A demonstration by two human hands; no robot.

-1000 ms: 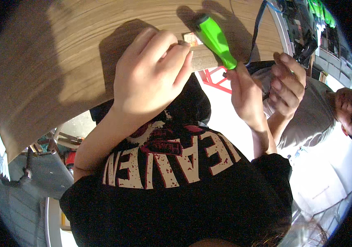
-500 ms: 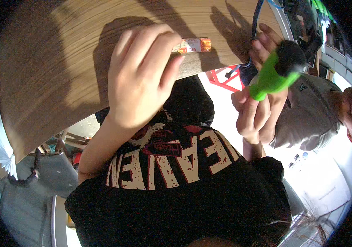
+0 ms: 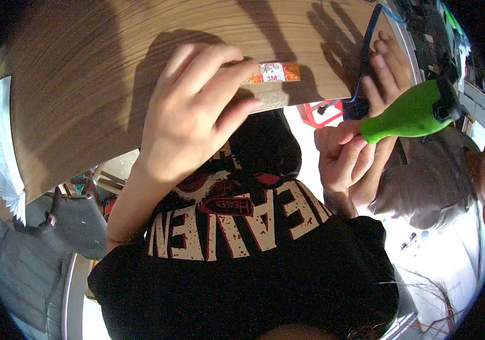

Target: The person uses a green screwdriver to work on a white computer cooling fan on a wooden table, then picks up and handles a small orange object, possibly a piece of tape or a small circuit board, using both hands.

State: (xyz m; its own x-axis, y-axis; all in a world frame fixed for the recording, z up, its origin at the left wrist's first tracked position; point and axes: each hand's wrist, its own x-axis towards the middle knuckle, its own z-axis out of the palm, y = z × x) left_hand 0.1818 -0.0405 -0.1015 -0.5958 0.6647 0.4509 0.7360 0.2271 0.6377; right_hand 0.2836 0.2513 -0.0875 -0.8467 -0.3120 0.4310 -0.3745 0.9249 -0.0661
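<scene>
Farther out to the right than half a second ago, the green tool (image 3: 409, 116) now points its black end up and away from the table (image 3: 78, 90), the right hand (image 3: 340, 158) keeping a narrow grip on its slim end. Its left hand counterpart, the left hand (image 3: 188, 105), has a fairly wide grip, fingertips just beside an orange-and-white strip (image 3: 281, 72) by the table's near edge; whether they touch it, one cannot tell. Another person's hand (image 3: 387, 82) is spread behind the tool.
</scene>
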